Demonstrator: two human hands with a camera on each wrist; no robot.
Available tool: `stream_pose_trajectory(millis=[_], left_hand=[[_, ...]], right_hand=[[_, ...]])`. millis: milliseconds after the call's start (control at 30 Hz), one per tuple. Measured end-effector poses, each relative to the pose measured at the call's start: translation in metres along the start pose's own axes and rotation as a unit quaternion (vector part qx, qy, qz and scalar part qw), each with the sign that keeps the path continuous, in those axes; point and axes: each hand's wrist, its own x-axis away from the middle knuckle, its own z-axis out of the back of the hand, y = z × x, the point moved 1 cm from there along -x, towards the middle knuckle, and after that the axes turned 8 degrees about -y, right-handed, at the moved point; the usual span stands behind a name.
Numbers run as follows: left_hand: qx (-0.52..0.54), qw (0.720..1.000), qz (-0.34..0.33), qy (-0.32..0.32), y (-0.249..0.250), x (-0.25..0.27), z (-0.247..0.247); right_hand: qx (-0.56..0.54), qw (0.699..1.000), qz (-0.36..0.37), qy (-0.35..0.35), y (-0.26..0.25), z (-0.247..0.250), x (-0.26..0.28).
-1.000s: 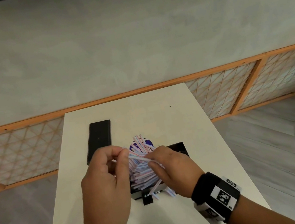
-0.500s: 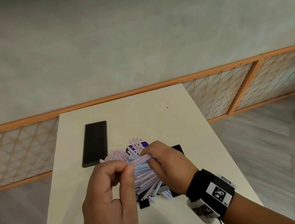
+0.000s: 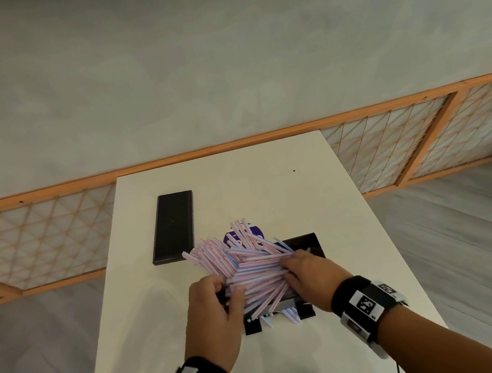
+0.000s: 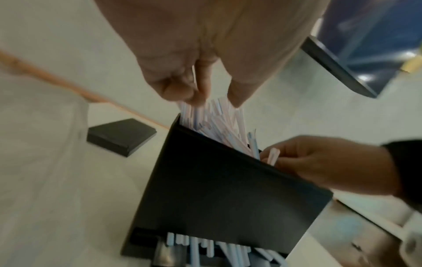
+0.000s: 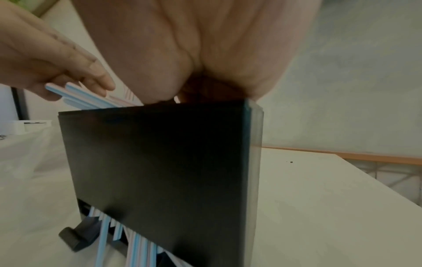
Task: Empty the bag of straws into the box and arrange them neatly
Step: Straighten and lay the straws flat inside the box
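Note:
A messy pile of pink-and-blue striped straws [image 3: 252, 271] lies across the top of the black box [image 3: 308, 244] at mid-table, fanning out to the far left. My left hand [image 3: 217, 305] grips the pile's left end, and the right wrist view shows straws [image 5: 91, 98] between its fingers [image 5: 91, 72] and thumb. My right hand [image 3: 306, 274] curls over the right end and pinches a straw [image 4: 273, 156] at the box rim [image 4: 217, 144]. More straws [image 5: 137, 243] poke out of the slot at the box's foot. A purple-labelled bag [image 3: 231, 241] shows behind the pile, mostly hidden.
A flat black lid [image 3: 173, 227] lies on the white table [image 3: 237, 181] to the far left of the box. A small black foot [image 5: 73, 238] juts from the box's base. A wood-framed lattice panel [image 3: 394, 145] runs behind the table, with grey floor on both sides.
Both hands have come down with the straws onto the box. The pile has spread wider, fanning toward the lid, and my left hand now sits low at the box's left end.

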Motion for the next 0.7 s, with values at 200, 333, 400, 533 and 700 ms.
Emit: stream_pose_trajectory(millis=[200, 333, 400, 533, 700], left_hand=[[-0.191, 0.963, -0.189, -0.031, 0.018, 0.009, -0.020], [-0.295, 0.928, -0.217, -0.077, 0.006, -0.003, -0.037], [-0.313, 0.923, -0.207, -0.077, -0.001, -0.010, -0.036], [-0.290, 0.935, -0.190, -0.073, -0.011, -0.019, -0.026], [-0.293, 0.937, -0.190, 0.001, -0.007, -0.016, -0.015]], right_hand=[[0.008, 0.998, 0.055, 0.014, -0.005, 0.000, 0.004], [-0.016, 0.998, 0.055, -0.011, -0.008, 0.006, 0.001], [-0.012, 0.998, 0.049, -0.023, -0.009, 0.009, 0.000], [0.029, 0.998, 0.056, -0.020, -0.013, 0.014, -0.001], [0.022, 0.996, 0.090, 0.004, -0.014, -0.004, -0.006]])
